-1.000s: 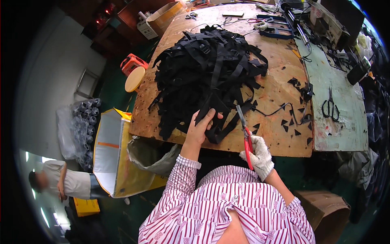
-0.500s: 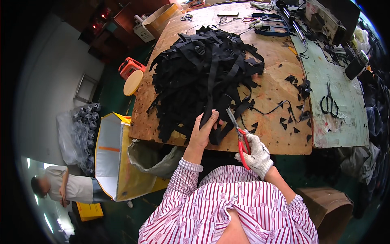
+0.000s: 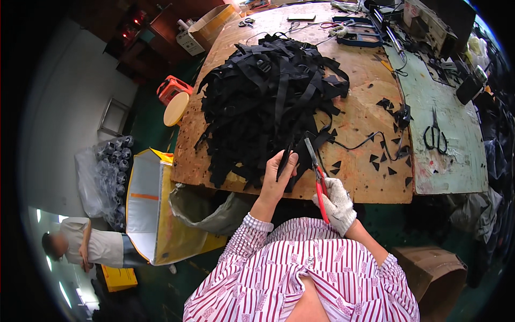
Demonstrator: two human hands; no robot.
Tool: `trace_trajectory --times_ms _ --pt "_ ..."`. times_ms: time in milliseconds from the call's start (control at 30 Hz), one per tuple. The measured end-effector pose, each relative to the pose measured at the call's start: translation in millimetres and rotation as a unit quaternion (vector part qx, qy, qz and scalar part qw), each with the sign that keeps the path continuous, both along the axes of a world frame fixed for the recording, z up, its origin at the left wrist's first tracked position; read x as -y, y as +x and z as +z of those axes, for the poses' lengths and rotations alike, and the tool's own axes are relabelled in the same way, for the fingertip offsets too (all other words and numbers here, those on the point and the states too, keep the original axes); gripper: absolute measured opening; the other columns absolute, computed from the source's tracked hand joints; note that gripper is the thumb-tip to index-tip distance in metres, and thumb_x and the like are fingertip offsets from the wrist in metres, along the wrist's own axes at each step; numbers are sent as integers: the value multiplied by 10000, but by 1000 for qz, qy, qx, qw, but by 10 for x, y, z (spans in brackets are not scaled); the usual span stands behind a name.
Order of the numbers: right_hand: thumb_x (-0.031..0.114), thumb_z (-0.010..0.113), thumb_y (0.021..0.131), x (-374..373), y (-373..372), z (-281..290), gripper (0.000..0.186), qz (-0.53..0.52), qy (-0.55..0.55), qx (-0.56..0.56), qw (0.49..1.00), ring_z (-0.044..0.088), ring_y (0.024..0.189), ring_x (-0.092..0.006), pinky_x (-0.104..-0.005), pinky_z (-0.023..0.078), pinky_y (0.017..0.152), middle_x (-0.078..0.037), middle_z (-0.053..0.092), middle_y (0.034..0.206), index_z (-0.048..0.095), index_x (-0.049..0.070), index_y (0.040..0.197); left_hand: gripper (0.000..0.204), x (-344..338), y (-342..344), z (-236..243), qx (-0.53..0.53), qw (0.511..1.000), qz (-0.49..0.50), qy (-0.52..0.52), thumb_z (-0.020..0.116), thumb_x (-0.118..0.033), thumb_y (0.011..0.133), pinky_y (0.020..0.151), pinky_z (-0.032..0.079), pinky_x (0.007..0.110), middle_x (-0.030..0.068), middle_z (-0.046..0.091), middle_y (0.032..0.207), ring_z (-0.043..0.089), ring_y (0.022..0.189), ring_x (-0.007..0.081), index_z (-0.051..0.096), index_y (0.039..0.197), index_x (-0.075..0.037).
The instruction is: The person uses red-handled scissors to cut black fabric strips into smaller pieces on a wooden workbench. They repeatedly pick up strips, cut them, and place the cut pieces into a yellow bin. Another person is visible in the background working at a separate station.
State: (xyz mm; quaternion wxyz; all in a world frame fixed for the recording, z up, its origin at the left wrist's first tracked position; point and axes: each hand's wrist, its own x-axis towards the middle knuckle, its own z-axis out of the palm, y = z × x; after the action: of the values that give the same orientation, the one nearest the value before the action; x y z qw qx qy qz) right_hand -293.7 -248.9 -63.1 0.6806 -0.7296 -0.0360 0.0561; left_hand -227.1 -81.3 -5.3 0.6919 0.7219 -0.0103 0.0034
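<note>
My left hand (image 3: 277, 181), bare, pinches a dark strap at the front of a large tangled heap of black webbing straps (image 3: 252, 102) with several buckles in it. My right hand (image 3: 338, 209), in a white knitted glove, is closed on red-handled cutters (image 3: 322, 190), whose long grey tip points up just right of my left hand, near the straps. The heap lies on a stained plywood table (image 3: 365, 96). Small black triangular scraps (image 3: 391, 171) and a thin cable lie to its right.
Black scissors (image 3: 434, 139) lie on a pale green board at right, with tools behind. Left of the table are a round stool (image 3: 176, 110), a yellow-rimmed bag (image 3: 140, 220), a grey sack (image 3: 209, 212) and another person (image 3: 102, 241). A cardboard box (image 3: 434, 279) sits low right.
My left hand has moved slightly right and down, and the strap in it now hangs differently. The cutters swung left, then back upward a little.
</note>
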Motion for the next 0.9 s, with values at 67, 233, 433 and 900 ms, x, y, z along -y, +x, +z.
trace_trajectory --times_ms 67,233,433,900 --pt "124 660 824 -24 -21 4 392 3 43 -28 999 519 726 -86 -244 459 667 -41 536 869 448 16 1135 186 -36 -2 -50 -15 1000 -2 -6 605 -257 919 553 349 191 -52 489 651 434 590 20 587 876 -77" --pt "211 690 814 -8 5 1 430 13 54 -42 998 574 809 -167 -316 477 747 -110 588 905 466 -18 1101 171 -83 8 -54 11 999 -40 33 597 -225 926 537 342 190 -60 460 635 416 570 22 589 832 -82" --pt "205 671 837 -36 23 123 392 2 71 -74 995 556 747 -123 -273 473 698 -72 575 851 462 -4 1094 215 43 -100 -45 69 996 0 49 569 -180 938 465 269 186 -91 406 591 368 534 -18 538 753 -75" --pt "163 659 845 -60 40 -36 390 28 127 -121 984 496 652 -65 -217 453 614 -13 515 822 426 19 1123 93 -54 -106 -89 50 993 -76 75 590 -117 917 519 312 176 -69 467 685 405 623 -11 558 905 -30"
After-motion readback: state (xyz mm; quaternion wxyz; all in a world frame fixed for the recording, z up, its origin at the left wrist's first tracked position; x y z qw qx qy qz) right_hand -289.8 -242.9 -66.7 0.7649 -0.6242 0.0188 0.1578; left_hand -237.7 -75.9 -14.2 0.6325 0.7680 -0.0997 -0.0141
